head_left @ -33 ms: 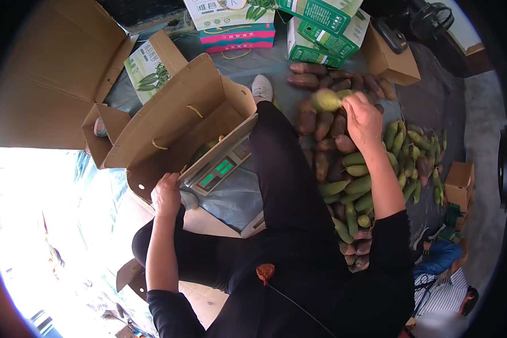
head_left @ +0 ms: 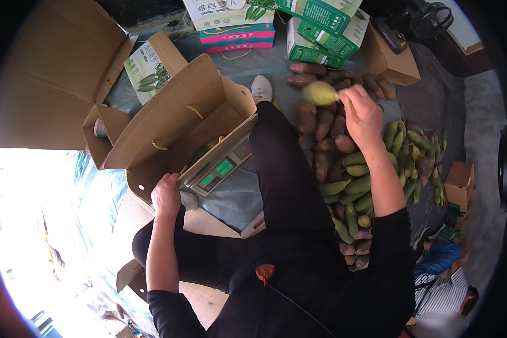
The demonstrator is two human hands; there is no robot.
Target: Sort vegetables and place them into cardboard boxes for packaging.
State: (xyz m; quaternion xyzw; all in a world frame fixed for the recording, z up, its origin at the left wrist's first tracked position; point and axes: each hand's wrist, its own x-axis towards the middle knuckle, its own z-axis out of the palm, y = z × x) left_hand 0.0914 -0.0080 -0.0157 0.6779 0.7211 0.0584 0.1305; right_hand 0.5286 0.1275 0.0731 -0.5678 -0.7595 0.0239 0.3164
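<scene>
The right hand point(head_left: 361, 115), in the upper right of centre, is closed around one end of a pale yellow-green vegetable point(head_left: 320, 93), which sticks out to the left of the fingers and is held up above the heap of produce point(head_left: 352, 169). That heap runs down the right half of the frame: reddish-brown roots lie at its upper part, green elongated ones below and to the right, all on a grey ground sheet point(head_left: 434, 101).

The left hand point(head_left: 166, 194), left of centre, rests with curled fingers on the lower rim of an open brown cardboard box point(head_left: 180, 121); whether it actually clamps the rim cannot be told. The box sits on a weighing scale point(head_left: 219, 166) whose green display faces the person. Something green shows inside the box.

Between the two arms a black-trousered leg point(head_left: 281, 169) stretches upward to a white shoe point(head_left: 261, 88). Along the top edge stand green-and-white printed cartons point(head_left: 321, 28) and a pink-striped one point(head_left: 236, 39). A large opened cardboard box point(head_left: 45, 73) fills the upper left.
</scene>
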